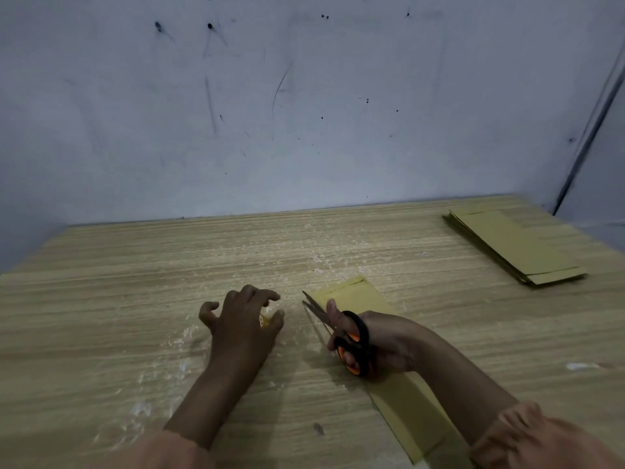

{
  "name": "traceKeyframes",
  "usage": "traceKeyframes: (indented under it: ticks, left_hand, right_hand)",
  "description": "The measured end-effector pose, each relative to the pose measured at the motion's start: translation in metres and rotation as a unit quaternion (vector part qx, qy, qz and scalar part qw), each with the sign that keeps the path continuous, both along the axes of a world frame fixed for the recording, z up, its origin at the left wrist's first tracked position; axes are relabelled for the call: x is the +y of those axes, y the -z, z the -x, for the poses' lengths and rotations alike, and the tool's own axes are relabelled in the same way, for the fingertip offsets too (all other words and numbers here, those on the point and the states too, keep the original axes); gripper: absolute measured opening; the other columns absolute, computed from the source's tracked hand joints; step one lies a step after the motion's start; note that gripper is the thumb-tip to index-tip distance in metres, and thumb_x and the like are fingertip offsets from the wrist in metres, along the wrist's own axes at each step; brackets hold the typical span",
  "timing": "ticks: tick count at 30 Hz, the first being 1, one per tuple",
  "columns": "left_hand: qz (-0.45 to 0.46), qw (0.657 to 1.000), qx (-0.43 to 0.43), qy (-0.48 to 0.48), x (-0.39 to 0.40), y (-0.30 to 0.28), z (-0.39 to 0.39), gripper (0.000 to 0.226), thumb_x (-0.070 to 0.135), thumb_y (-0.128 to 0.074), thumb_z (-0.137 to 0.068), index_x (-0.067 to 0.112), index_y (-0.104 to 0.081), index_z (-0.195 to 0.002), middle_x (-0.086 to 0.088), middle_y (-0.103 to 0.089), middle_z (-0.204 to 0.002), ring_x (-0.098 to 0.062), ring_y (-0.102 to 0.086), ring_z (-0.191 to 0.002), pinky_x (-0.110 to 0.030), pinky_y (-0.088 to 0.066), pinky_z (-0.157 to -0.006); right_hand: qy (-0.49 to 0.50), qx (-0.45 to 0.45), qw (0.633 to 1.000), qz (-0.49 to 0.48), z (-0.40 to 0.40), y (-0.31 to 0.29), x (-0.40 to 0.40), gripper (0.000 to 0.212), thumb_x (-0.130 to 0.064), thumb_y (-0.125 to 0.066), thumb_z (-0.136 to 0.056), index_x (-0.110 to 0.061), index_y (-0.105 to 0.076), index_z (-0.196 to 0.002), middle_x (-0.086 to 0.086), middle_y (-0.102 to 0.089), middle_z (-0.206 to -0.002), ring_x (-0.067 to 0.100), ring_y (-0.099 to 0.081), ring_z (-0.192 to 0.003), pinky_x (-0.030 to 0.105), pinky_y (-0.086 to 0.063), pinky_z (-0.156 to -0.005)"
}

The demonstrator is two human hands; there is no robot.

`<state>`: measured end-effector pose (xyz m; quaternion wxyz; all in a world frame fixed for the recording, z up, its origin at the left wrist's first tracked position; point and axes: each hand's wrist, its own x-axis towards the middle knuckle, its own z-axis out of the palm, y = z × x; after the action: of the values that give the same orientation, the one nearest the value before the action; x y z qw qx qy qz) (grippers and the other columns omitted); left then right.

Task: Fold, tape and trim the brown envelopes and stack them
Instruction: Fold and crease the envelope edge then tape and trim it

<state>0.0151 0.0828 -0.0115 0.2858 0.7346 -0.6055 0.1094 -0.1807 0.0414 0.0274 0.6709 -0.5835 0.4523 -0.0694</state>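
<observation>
Right now the right hand grips the scissors over the brown envelope on the bench, while the left hand, beside the envelope, curls over something small and yellow, so the loose paper could slide and get cut crooked.

scuffed pale wall, wood-grain table

A long brown envelope lay flat on the table, running from about 12 o'clock down toward 5 o'clock, its far end showing a folded flap. A neat stack of brown envelopes sat well apart at 2 o'clock, edges slightly fanned.
</observation>
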Motion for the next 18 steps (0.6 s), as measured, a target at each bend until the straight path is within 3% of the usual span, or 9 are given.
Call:
traceKeyframes:
  ticks: [3,9,14,18]
  left_hand:
    - [-0.110,0.994,0.010,-0.004,-0.011,-0.010,0.013,0.022,0.031,-0.044,-0.094,0.040,-0.060,-0.106,0.019,-0.042,-0.105,-0.008,-0.035,-0.120,-0.037,-0.007,-0.098]
    - [-0.232,0.972,-0.018,0.020,-0.034,-0.017,0.023,0.034,0.033,-0.032,-0.100,0.048,-0.057,-0.116,0.009,-0.041,-0.120,-0.015,-0.028,-0.123,-0.044,-0.014,-0.103]
    - [-0.263,0.964,-0.042,0.023,-0.039,-0.017,0.026,0.036,0.032,-0.028,-0.101,0.048,-0.054,-0.121,0.006,-0.041,-0.120,-0.018,-0.028,-0.123,-0.045,-0.014,-0.102]
    - [-0.260,0.965,-0.028,0.028,-0.039,-0.018,0.026,0.035,0.037,-0.028,-0.101,0.050,-0.054,-0.119,0.009,-0.042,-0.121,-0.016,-0.029,-0.122,-0.045,-0.015,-0.103]
  right_hand:
    - [-0.008,-0.002,0.999,-0.032,0.001,-0.004,-0.001,0.078,-0.078,-0.048,-0.056,-0.007,-0.058,-0.086,0.001,-0.054,-0.055,0.012,-0.050,-0.049,0.024,-0.041,-0.057]
    - [-0.014,-0.003,0.998,-0.061,0.001,-0.004,-0.003,0.079,-0.079,-0.049,-0.053,-0.007,-0.057,-0.084,0.001,-0.054,-0.055,0.012,-0.051,-0.048,0.022,-0.043,-0.054]
    - [-0.033,-0.002,0.997,-0.065,0.005,-0.005,-0.005,0.078,-0.080,-0.047,-0.055,-0.009,-0.057,-0.086,-0.001,-0.054,-0.056,0.010,-0.052,-0.050,0.024,-0.036,-0.058]
    - [-0.047,0.079,0.996,0.021,0.028,-0.024,-0.007,0.072,-0.071,-0.055,-0.058,-0.009,-0.061,-0.095,-0.002,-0.057,-0.060,0.010,-0.055,-0.056,0.021,-0.045,-0.059]
